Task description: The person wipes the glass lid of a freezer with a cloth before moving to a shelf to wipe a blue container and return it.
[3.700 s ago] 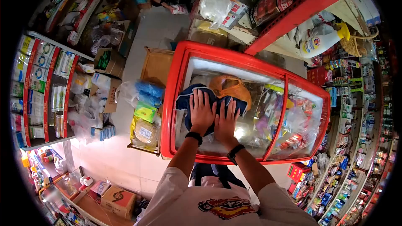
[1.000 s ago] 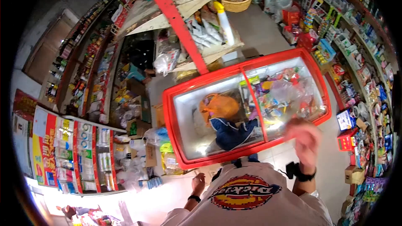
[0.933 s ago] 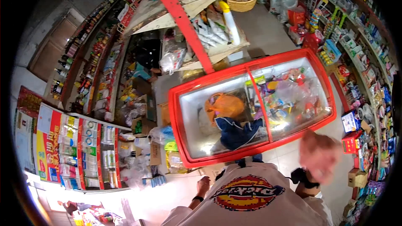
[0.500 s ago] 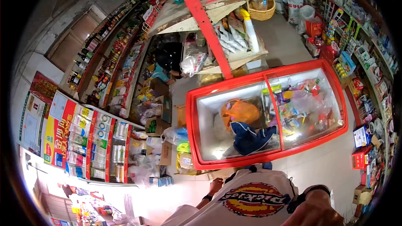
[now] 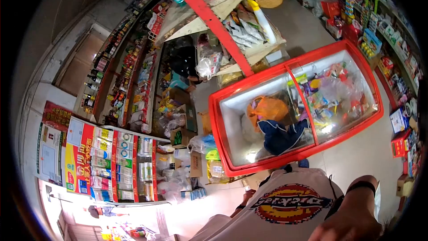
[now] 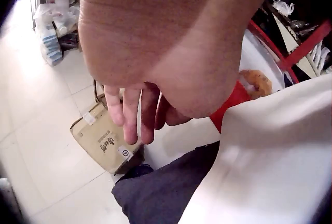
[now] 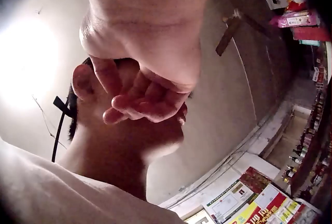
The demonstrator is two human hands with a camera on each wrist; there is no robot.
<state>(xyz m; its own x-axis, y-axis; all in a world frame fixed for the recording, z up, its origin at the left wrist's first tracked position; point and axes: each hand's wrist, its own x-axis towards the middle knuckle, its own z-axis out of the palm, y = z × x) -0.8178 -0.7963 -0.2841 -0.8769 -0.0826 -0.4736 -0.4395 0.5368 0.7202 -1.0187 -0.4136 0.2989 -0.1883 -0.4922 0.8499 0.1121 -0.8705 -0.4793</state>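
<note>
While neither grip holds anything, both show plainly in the wrist views. The left hand (image 6: 155, 68) hangs at the person's side with its fingers (image 6: 129, 117) relaxed, nearly straight and apart from all objects. The right hand (image 7: 140, 91) is raised beside the person's head (image 7: 98, 115), with its fingers curled inward on nothing; whether they touch the cheek cannot be told.

Below the left hand, a cardboard box (image 6: 104, 141) lies on the tiled floor (image 6: 36, 130) just beside the person's dark trouser leg. In the head view the same hand (image 5: 244, 195) shows small at the hem of a white printed shirt (image 5: 290, 203), and the right hand (image 5: 352, 227) fills the lower right corner.

Nearest object of interest is the blue cloth (image 5: 281, 136). It appears to lie crumpled on the glass lid of the red chest freezer (image 5: 267, 166), by the central divider and just beside an orange bag (image 5: 267, 107) (the bag looks to be under the glass).

Handling, as judged, is that the cloth is soft, limp and light. It should slide easily on glass and droop when lifted, so it is best pinched at a bunched fold near its middle.

Stocked shelves (image 5: 111, 160) stand well apart at the left.
</note>
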